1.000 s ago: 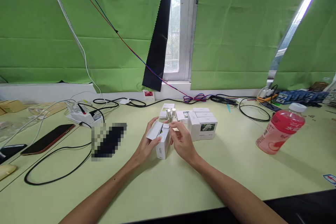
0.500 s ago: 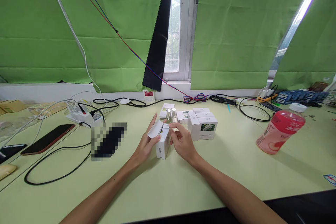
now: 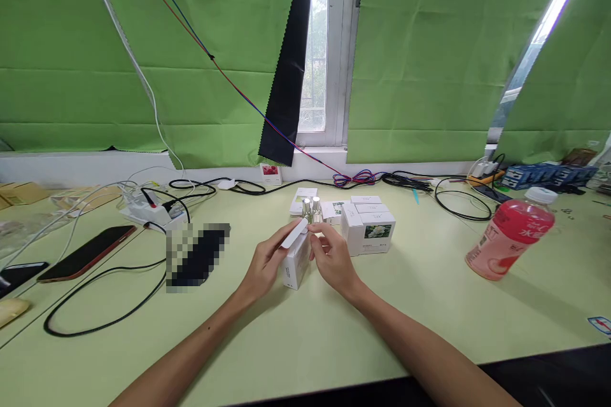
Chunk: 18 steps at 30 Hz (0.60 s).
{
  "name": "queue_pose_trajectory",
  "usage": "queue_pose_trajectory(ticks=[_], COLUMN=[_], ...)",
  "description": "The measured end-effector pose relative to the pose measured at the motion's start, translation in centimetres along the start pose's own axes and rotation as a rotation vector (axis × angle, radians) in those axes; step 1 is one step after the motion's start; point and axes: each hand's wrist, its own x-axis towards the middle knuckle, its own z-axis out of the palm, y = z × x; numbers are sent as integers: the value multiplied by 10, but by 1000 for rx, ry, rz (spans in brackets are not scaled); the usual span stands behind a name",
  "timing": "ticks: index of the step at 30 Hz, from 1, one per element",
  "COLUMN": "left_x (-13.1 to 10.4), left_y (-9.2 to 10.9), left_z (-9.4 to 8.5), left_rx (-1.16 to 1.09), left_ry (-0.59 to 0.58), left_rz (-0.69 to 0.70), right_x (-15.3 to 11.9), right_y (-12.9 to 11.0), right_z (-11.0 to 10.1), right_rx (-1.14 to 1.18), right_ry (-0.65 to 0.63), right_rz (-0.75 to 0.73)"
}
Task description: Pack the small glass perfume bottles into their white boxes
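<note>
A small white carton (image 3: 296, 262) stands on the table between my hands, its top flap (image 3: 294, 233) tilted and partly lowered over the opening. My left hand (image 3: 266, 262) is closed on the carton's left side, fingers against the flap. From the right, my right hand (image 3: 331, 257) pinches the carton's far upper edge with thumb and forefinger, the other fingers curled. Just behind the carton, two small glass bottles with silvery caps (image 3: 311, 205) stand upright. To the right, white cartons with a flower picture (image 3: 367, 229) stand close together.
A pink drink bottle (image 3: 513, 235) stands at the right. On the left lie a phone (image 3: 88, 253), a power strip (image 3: 155, 206) and a looping black cable (image 3: 102, 332). Bundled cables (image 3: 405, 182) run along the back, near a small card with a red picture (image 3: 271, 173).
The carton's flap has come down from standing more open to lying nearly over the top. My left hand has shifted up and over it; my right hand has hardly moved.
</note>
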Motion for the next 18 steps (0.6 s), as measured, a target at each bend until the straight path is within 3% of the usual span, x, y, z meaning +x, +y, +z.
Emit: queue_pose_trajectory(ticks=[18], left_x=[2], left_y=[5], left_z=[0], left_rx=[-42], left_ry=[71], left_rz=[-89], right_x=[0], right_y=[-8], right_z=[-2], right_rx=[99], right_ry=[94], right_rz=[36])
